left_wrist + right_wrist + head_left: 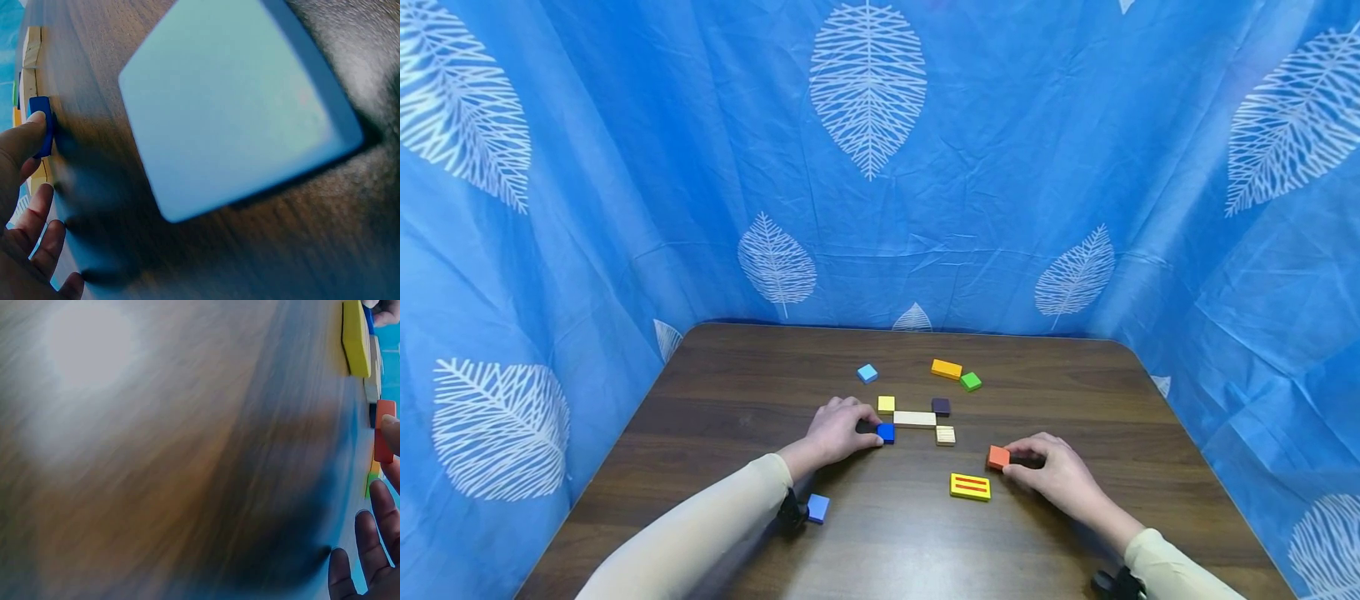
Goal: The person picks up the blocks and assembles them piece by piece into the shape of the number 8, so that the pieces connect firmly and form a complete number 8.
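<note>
1. Dark blue block [886, 433] is being pinched by left hand [840, 432], left of pale plank [914, 420].
2. Orange block [998, 457] is being pinched by right hand [1051, 468], farther right.
3. Near-left light-blue block [231, 106] is being cropped by left-wrist view's top edge.

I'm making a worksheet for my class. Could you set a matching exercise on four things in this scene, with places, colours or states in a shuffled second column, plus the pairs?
1. Dark blue block
2. Red-orange block
3. Green block
4. Cloth

A. Beside the orange block
B. Pinched by the right hand
C. Blue with white leaves
D. Pinched by the left hand

Pairs: 1-D, 2-B, 3-A, 4-C
</note>
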The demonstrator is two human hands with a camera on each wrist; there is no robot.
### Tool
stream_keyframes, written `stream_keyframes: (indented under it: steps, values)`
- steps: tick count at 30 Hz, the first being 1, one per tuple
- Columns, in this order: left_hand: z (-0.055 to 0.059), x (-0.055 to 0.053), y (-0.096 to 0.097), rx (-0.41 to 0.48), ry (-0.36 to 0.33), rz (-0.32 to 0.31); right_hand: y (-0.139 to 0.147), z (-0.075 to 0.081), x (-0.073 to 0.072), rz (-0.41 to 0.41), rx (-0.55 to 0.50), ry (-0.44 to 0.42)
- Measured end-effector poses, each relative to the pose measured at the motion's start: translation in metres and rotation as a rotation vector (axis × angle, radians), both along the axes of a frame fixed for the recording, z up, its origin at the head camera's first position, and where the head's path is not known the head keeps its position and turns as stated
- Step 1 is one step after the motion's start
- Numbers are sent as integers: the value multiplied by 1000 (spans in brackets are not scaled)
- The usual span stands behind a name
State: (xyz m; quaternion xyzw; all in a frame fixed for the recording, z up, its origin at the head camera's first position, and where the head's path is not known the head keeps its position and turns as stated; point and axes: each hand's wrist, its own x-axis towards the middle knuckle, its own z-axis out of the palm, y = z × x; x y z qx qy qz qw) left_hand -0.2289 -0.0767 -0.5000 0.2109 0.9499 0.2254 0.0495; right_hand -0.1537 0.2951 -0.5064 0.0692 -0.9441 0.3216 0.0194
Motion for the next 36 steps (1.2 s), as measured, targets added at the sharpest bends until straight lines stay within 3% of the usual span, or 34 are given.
stream_keyframes:
  steps: [22, 36]
  values:
    - [-1, 1, 0, 4, 0, 2, -67, 2, -15, 1, -82, -64]
    - [-1, -1, 0, -3, -6, 0, -83, 1, -15, -16, 47, -45]
